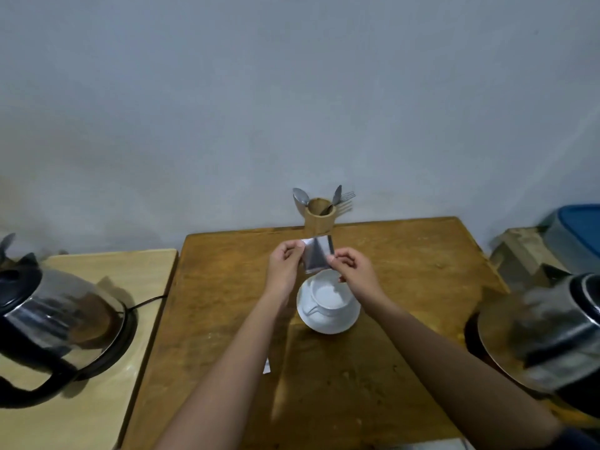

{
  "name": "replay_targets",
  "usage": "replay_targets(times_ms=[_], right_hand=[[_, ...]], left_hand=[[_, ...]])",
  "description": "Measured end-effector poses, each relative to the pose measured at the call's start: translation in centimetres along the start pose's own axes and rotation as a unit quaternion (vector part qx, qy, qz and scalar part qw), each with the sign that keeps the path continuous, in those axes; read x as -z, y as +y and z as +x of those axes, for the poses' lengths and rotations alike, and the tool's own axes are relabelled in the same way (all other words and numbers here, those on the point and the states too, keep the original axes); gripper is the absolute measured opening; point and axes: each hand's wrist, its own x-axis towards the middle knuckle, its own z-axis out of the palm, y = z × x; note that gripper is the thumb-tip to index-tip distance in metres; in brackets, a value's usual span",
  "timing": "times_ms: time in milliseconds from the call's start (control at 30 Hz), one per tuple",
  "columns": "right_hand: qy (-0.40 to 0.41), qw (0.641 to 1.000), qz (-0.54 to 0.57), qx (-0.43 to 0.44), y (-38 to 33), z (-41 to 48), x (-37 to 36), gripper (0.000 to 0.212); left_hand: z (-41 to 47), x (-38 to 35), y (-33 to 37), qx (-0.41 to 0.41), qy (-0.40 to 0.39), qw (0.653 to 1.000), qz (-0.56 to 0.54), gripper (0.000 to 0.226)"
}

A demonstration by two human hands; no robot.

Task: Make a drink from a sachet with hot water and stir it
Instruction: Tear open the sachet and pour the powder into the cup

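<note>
Both hands' fingers [297, 247] pinch a small silver foil sachet [317, 254] just above a white ceramic cup [328, 298] on the worn wooden worktop [422, 254]; a clean tear directly over the cup should avoid spills.

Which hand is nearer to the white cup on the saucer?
The right hand. It hangs just above the far rim of the white ceramic cup, while the left hand is up and to the left of it. Both pinch the silver foil sachet.

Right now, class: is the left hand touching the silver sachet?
Touching. The head view shows the left hand pinching the sachet's left edge between its fingers, above the cup.
</note>
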Motion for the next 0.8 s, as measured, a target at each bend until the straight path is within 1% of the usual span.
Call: replay_targets(times_ms=[67,167,233,300,367,467,567,633,733,800], right_hand=[[0.017,0.998,0.043,-0.032,0.6,0.1,0.9,0.012],[0.037,0.987,0.144,-0.066,1.0,0.2,1.9,0.005],[0.05,0.972,0.209,-0.095,1.0,0.2,2.2,0.009],[0.056,0.954,0.267,-0.123,1.1,0.1,2.4,0.02],[0.056,0.947,0.283,-0.141,1.2,0.2,2.6,0.027],[0.049,0.95,0.269,-0.151,1.5,0.3,3.2,0.029],[0.031,0.971,0.181,-0.152,1.8,0.7,4.0,0.031],[0.01,0.979,0.129,-0.156,1.8,0.8,4.6,0.027],[-0.036,0.987,0.056,-0.144,1.6,1.0,5.5,0.024],[-0.064,0.99,-0.03,-0.123,1.6,1.3,5.9,0.022]], left_hand=[[0.0,-0.7,-0.2,-0.011,-0.031,0.998,0.051,0.012],[-0.2,-1.8,-0.2,-0.03,-0.073,0.992,0.103,0.012],[-0.2,-2.6,-0.3,-0.034,-0.061,0.991,0.111,0.006],[-0.1,-3.4,-0.5,-0.029,-0.034,0.993,0.108,0.004],[0.1,-4.0,-0.7,-0.015,-0.029,0.993,0.111,0.004],[0.5,-4.5,-0.9,0.007,-0.054,0.989,0.139,0.009],[1.1,-4.5,-0.5,0.019,-0.09,0.979,0.183,0.022],[1.6,-4.6,-0.2,0.019,-0.128,0.969,0.211,0.031],[2.1,-4.9,0.0,-0.006,-0.179,0.944,0.276,0.047],[2.4,-5.0,0.0,-0.037,-0.199,0.92,0.336,0.051]])
